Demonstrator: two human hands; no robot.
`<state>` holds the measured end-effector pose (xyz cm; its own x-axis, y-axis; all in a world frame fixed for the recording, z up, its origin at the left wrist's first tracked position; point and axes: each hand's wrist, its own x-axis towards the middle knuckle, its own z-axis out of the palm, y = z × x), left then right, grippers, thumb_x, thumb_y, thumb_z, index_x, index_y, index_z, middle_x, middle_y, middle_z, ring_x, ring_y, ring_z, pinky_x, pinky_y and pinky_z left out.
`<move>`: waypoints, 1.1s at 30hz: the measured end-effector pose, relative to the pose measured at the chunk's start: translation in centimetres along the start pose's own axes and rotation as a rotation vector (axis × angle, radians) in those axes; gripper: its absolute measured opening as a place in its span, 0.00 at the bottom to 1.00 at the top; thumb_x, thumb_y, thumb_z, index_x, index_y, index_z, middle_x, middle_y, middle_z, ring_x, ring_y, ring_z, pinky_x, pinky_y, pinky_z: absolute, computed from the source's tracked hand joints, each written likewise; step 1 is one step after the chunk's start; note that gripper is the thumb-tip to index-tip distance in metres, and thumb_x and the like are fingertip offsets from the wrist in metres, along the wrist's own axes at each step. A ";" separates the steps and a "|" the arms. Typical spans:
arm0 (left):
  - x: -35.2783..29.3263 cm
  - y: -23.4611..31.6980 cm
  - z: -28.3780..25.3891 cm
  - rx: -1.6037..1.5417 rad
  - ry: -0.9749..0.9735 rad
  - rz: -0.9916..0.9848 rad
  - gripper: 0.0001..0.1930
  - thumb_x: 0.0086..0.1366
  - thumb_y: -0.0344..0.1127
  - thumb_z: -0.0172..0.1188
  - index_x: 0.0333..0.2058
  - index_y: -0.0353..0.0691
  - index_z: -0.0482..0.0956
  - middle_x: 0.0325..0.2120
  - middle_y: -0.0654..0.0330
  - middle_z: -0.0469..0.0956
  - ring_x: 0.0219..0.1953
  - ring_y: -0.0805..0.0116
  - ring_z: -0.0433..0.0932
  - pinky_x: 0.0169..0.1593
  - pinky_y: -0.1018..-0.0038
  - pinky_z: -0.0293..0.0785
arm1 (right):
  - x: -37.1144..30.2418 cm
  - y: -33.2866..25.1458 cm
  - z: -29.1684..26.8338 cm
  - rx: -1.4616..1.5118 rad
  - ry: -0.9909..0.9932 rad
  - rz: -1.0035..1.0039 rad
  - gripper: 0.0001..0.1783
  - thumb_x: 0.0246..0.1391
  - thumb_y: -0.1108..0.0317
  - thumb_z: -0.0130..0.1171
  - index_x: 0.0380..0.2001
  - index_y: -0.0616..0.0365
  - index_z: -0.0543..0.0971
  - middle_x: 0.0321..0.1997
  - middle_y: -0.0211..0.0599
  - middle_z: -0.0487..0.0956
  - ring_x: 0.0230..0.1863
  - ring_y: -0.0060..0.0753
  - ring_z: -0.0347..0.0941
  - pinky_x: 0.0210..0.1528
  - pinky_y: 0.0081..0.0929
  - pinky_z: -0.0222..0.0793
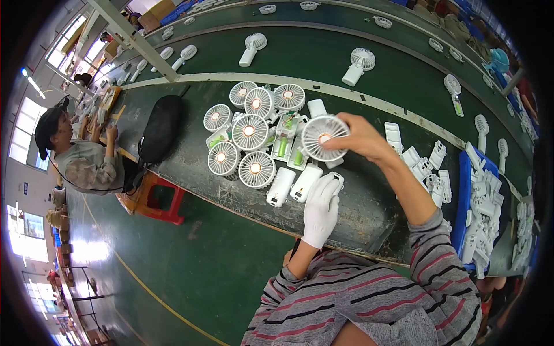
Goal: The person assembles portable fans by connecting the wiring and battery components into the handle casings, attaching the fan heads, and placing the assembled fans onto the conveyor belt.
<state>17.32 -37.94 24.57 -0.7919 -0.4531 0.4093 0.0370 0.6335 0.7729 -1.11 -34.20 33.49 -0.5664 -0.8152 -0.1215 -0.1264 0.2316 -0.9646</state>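
Note:
My right hand [360,138] is bare and pinches a round white fan head [323,137] by its rim, holding it just above the dark green bench [358,213]. My left hand [321,210] wears a white glove and grips a white handle body [336,180] below the fan head. To the left lies a cluster of several white fan heads [249,132] with orange centres. White handle shells [291,184] and open parts with green cells [284,144] lie beside my left hand.
A blue tray [461,202] with several white plastic parts stands at the right, with loose shells [427,170] next to it. Assembled white fans [358,64] ride the belt behind. A person [81,161] sits at the left near a black bag [160,128] and red stool [161,202].

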 end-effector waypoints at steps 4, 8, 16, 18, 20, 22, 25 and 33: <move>0.2 -0.2 -0.1 -0.041 0.004 -0.030 0.19 0.51 0.21 0.56 0.44 0.36 0.74 0.44 0.52 0.73 0.48 0.51 0.70 0.52 0.64 0.66 | -4.4 -2.9 -2.5 0.344 0.099 -0.141 0.27 0.38 0.70 0.69 0.44 0.64 0.73 0.37 0.34 0.78 0.38 0.23 0.74 0.43 0.22 0.69; 0.5 0.4 -0.7 -0.220 0.098 -0.238 0.15 0.54 0.26 0.58 0.42 0.36 0.76 0.43 0.52 0.75 0.48 0.54 0.72 0.52 0.69 0.67 | -7.4 -3.1 -4.0 0.637 0.166 -0.219 0.31 0.42 0.72 0.64 0.51 0.67 0.67 0.41 0.38 0.77 0.39 0.25 0.75 0.44 0.25 0.71; 1.3 1.8 0.3 -1.031 -0.169 -0.311 0.46 0.50 0.42 0.68 0.61 0.32 0.52 0.58 0.51 0.60 0.61 0.59 0.60 0.63 0.65 0.52 | -8.9 4.0 -1.9 1.234 0.004 -0.001 0.36 0.47 0.65 0.65 0.59 0.57 0.62 0.58 0.47 0.67 0.59 0.52 0.64 0.60 0.55 0.60; 0.6 1.3 1.1 -0.694 -0.349 -0.402 0.37 0.51 0.39 0.66 0.57 0.32 0.61 0.52 0.52 0.68 0.55 0.64 0.67 0.59 0.69 0.60 | -8.2 5.5 -1.0 1.316 -0.054 0.051 0.32 0.51 0.62 0.61 0.58 0.55 0.63 0.58 0.48 0.68 0.59 0.57 0.63 0.58 0.63 0.59; 0.2 2.1 1.7 -0.672 -0.436 -0.445 0.29 0.52 0.36 0.64 0.52 0.32 0.68 0.45 0.53 0.74 0.47 0.67 0.73 0.52 0.73 0.68 | -7.3 7.4 -1.1 1.339 -0.001 0.096 0.25 0.55 0.60 0.57 0.55 0.54 0.66 0.56 0.46 0.70 0.58 0.52 0.65 0.56 0.64 0.59; 0.1 3.3 1.3 -0.430 -0.398 -0.237 0.21 0.53 0.34 0.62 0.46 0.35 0.74 0.38 0.52 0.77 0.38 0.64 0.77 0.45 0.73 0.71 | -6.4 9.6 -1.8 1.290 0.159 0.175 0.22 0.56 0.58 0.55 0.53 0.52 0.68 0.55 0.42 0.71 0.56 0.46 0.67 0.56 0.61 0.60; -0.2 3.2 2.3 -0.474 -0.373 -0.287 0.21 0.54 0.36 0.61 0.47 0.35 0.74 0.34 0.53 0.76 0.36 0.65 0.76 0.43 0.73 0.71 | -5.8 14.2 -3.7 1.329 0.189 0.309 0.19 0.56 0.60 0.54 0.51 0.49 0.70 0.56 0.39 0.71 0.60 0.44 0.63 0.60 0.60 0.52; -0.6 0.7 2.3 -0.866 -0.376 -0.542 0.22 0.62 0.29 0.55 0.54 0.31 0.66 0.48 0.58 0.73 0.49 0.72 0.72 0.53 0.78 0.67 | -8.0 10.0 -5.4 1.367 0.179 0.049 0.23 0.55 0.60 0.56 0.53 0.50 0.68 0.53 0.39 0.73 0.55 0.47 0.69 0.54 0.58 0.63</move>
<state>16.39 -35.77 23.77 -0.9628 -0.2249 -0.1498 -0.0733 -0.3163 0.9458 -2.19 -22.49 26.08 -0.6561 -0.7184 -0.2310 0.7305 -0.5279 -0.4333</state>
